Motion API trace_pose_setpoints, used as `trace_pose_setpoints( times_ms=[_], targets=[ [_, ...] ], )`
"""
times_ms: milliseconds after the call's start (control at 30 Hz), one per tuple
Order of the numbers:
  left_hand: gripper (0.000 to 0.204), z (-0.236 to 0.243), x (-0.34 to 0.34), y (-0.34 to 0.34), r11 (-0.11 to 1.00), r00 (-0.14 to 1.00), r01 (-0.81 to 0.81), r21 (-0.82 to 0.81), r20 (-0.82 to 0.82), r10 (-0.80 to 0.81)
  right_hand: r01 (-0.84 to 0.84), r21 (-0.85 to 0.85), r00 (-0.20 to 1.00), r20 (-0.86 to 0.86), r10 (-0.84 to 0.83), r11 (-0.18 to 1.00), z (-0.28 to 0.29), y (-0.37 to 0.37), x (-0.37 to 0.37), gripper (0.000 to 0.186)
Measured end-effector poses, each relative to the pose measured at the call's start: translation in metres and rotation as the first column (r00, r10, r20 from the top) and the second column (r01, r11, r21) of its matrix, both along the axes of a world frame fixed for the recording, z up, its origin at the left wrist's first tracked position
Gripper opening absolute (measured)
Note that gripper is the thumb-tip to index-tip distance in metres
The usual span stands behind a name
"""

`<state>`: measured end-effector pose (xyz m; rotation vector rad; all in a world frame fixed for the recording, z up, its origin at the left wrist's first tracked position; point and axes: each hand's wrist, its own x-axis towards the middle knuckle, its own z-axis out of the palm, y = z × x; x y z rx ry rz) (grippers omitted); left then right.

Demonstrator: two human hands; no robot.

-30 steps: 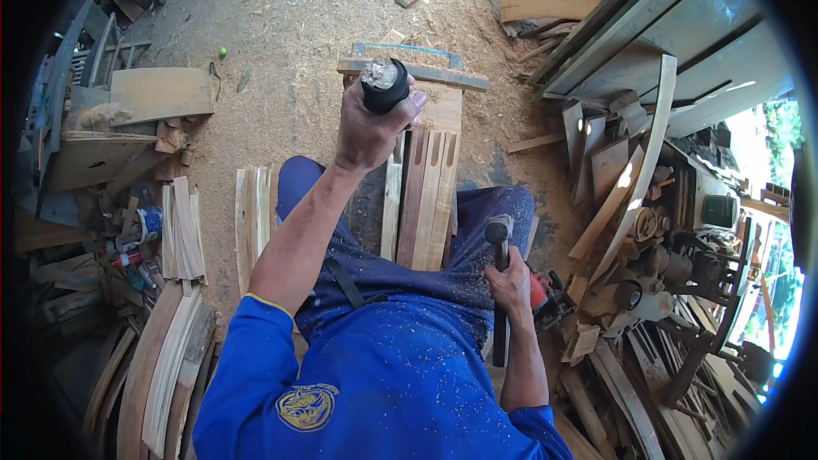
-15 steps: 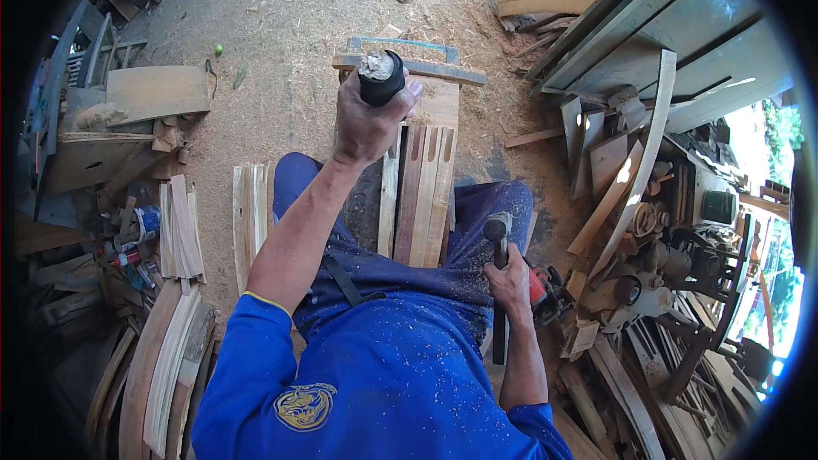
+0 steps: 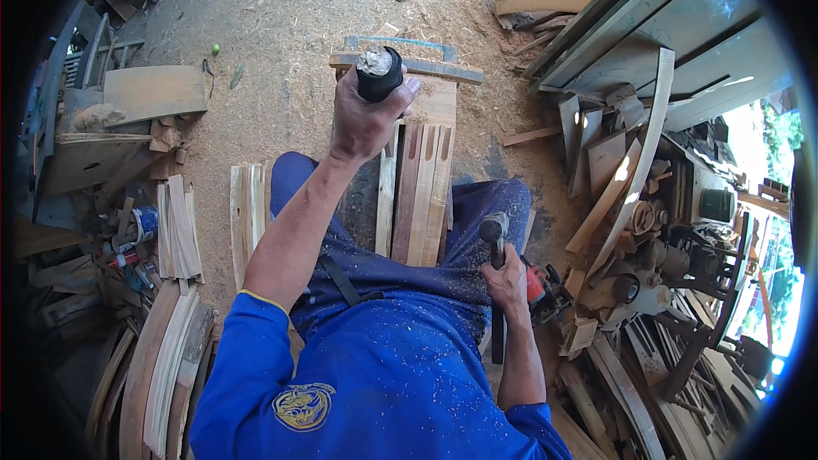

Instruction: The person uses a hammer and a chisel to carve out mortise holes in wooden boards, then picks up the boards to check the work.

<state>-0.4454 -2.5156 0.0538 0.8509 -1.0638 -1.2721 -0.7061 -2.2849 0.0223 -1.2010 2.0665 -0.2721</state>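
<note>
My left hand is wrapped round the upright black handle of a chisel, whose pale top end is battered and frayed. Its blade is hidden beneath the hand. Below it, several wooden strips with slots cut near their far ends lie side by side on a low wooden bench between my legs. Over my right thigh, my right hand is closed on the dark handle of a hammer. The hammer's head points forward, apart from the chisel and the strips.
A blue-framed saw lies at the bench's far end, by a crosswise wooden bar. Beside my right forearm sits a red and black power tool. Curved wood pieces are stacked at left; a long curved slat leans at right.
Both hands keep their grips on the chisel and the hammer, almost in place. The whole view has shifted very slightly; nothing was picked up or let go.
</note>
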Motion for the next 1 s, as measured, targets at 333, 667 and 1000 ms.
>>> trace_pose_setpoints(
  times_ms=[333,667,1000],
  targets=[
    [0.016,-0.003,-0.001,-0.002,1.0,1.0,0.004,0.012,-0.014,-0.004,0.004,-0.001,1.0,0.002,-0.004,1.0,-0.003,0.0,-0.002,0.025],
    [0.018,-0.004,-0.009,-0.013,0.994,0.989,0.107,-0.016,0.104,-0.105,-0.005,-0.02,1.0,0.0,0.005,1.0,-0.001,-0.001,0.002,0.024],
    [0.03,-0.006,-0.025,-0.011,0.997,0.979,0.042,-0.057,0.202,-0.03,-0.056,-0.028,0.998,0.011,0.057,0.998,0.008,-0.008,0.006,0.025]
  ],
)
